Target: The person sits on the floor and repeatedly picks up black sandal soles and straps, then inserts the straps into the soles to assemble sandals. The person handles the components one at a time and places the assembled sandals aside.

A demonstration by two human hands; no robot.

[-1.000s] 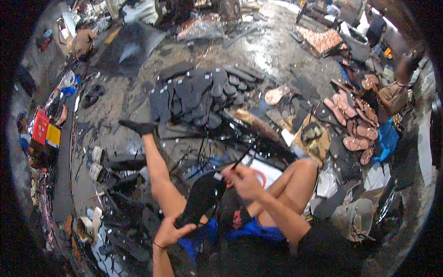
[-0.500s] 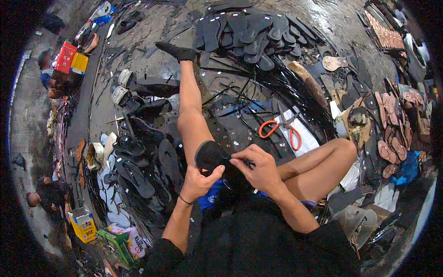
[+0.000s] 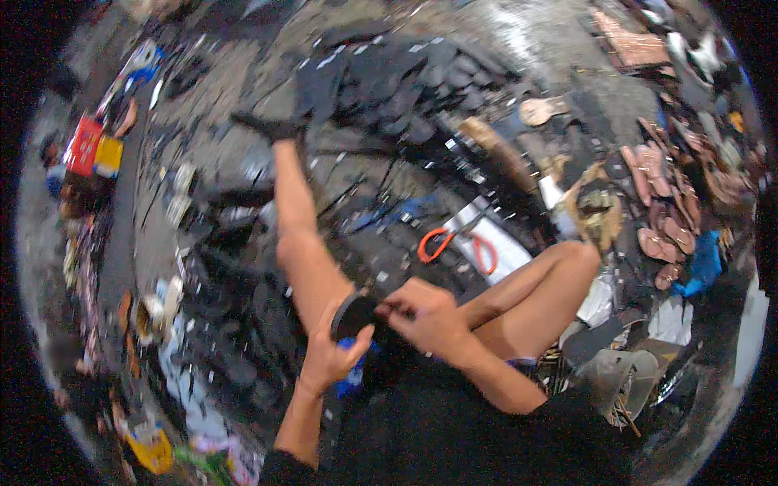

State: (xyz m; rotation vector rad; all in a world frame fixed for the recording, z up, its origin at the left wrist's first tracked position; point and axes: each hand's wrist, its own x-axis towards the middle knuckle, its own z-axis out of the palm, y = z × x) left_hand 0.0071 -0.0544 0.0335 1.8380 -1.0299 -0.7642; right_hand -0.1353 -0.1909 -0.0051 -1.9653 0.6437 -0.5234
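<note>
My left hand (image 3: 331,352) grips a black sandal sole (image 3: 355,316) over my lap, its thumb along the lower edge and its fingers behind. The sole is tilted so its rounded end and dark rim show. Just right of it, my right hand (image 3: 425,317) is closed in a pinch. Whatever lies between those fingertips is too dark and blurred to make out. Beyond my hands, scissors with orange handles (image 3: 485,253) rest partly on a white sheet (image 3: 506,257).
A heap of black soles (image 3: 389,81) lies at the far side, with dark strips (image 3: 486,166) nearer. Tan-pink sandals (image 3: 664,243) and a greyish bucket (image 3: 624,381) are at right. More dark footwear (image 3: 235,316) is piled at left. People sit by a red box (image 3: 83,146) at far left.
The whole view has shifted and blurred, with the surroundings sliding left. The sole has turned so that its rim shows more. My right fingertips remain beside it, still pinched.
</note>
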